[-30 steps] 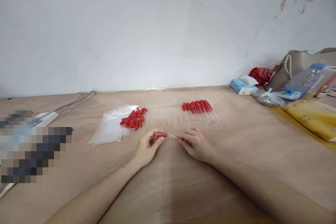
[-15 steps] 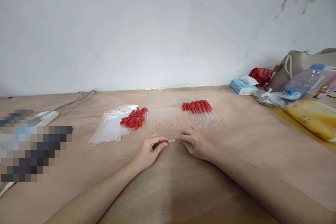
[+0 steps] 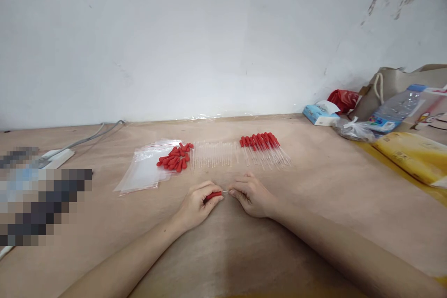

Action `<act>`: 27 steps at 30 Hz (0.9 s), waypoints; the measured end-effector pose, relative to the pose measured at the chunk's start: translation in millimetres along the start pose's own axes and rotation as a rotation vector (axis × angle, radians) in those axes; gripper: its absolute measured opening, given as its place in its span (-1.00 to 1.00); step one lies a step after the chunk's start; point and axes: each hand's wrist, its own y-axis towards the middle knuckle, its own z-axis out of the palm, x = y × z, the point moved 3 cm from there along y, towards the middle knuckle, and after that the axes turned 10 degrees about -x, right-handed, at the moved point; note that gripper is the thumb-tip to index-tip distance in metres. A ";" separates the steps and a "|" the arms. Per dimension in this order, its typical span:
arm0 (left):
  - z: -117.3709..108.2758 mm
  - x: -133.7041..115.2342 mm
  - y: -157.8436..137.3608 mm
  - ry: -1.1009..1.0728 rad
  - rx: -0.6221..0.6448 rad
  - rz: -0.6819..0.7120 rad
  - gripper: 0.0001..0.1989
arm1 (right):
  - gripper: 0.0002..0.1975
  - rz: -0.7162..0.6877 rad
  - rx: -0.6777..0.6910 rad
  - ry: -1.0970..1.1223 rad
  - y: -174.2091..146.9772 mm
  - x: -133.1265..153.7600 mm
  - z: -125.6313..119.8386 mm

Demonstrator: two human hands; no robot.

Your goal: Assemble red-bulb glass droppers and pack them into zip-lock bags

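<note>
Closed around a red rubber bulb (image 3: 213, 195) is my left hand (image 3: 199, 202), low in the middle of the view. From the bulb's right end a thin clear dropper tube (image 3: 225, 192) runs into the pinched fingers of my right hand (image 3: 252, 196). Most of the tube is hidden by those fingers. Beyond my left hand a pile of loose red bulbs (image 3: 173, 160) lies on clear zip bags (image 3: 141, 170). A row of clear tubes (image 3: 215, 153) lies beside the pile. Past my right hand are several droppers with red bulbs (image 3: 260, 142) on their far ends, side by side.
Along the right side are a blue tissue box (image 3: 320, 115), a knotted plastic bag (image 3: 354, 130), a plastic bottle (image 3: 398, 107) and a yellow package (image 3: 412, 156). A white power strip (image 3: 59, 158) with a grey cable (image 3: 92, 137) lies at left. A white wall (image 3: 209, 42) rises behind the table.
The fingers of my right hand have come closer to the red bulb, and less of the tube shows between my hands. The view has shifted slightly.
</note>
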 end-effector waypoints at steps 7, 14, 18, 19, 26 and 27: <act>-5.4 6.6 4.4 -0.009 0.050 0.046 -0.83 | -0.84 -0.012 0.065 -0.071 4.9 8.7 -6.8; -12.1 33.7 0.0 -0.001 -0.149 -0.188 -0.62 | -0.79 0.499 -0.034 -0.067 17.9 -32.9 -35.2; -9.6 31.1 0.4 0.048 -0.046 -0.172 -0.74 | -0.78 0.782 -0.209 -0.174 33.4 -71.5 -43.7; -9.7 28.7 0.9 0.063 -0.027 -0.152 -0.76 | -0.78 0.822 -0.233 -0.210 37.5 -78.1 -43.0; -10.9 22.4 3.1 0.086 0.010 -0.092 -0.81 | -0.74 0.908 -0.192 -0.468 48.1 -99.2 -27.6; -10.8 22.5 3.3 0.088 0.011 -0.089 -0.81 | -0.74 0.903 -0.178 -0.487 47.4 -99.9 -26.4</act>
